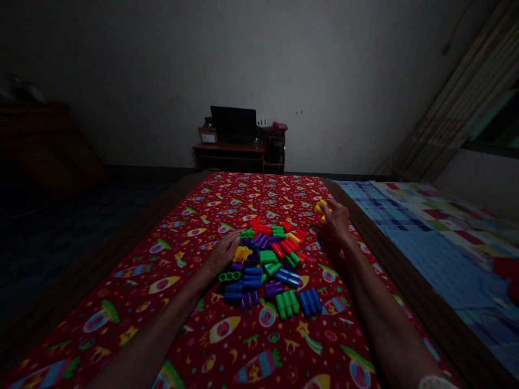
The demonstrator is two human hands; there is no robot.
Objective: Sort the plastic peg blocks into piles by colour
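Observation:
A heap of plastic tube-shaped building blocks in several colours lies on a red patterned cloth (170, 302). My right hand (337, 219) is out to the right of the heap, its fingers closed on a yellow block (323, 206). At the heap's left side rests my left hand (224, 253), fingers stretched out beside a yellow-orange block (242, 254) and a green block (247, 234); whether it touches them I cannot tell. Nearest me lie a green block (287, 304) and a blue block (310, 301). Red blocks (263, 229) sit toward the far side.
A low desk (229, 148) with a dark monitor (234, 124) stands against the far wall. To the right is bedding with a blue sheet (377, 232). At left stands a brown wooden cabinet (44, 146). A curtain (450, 119) hangs at the right.

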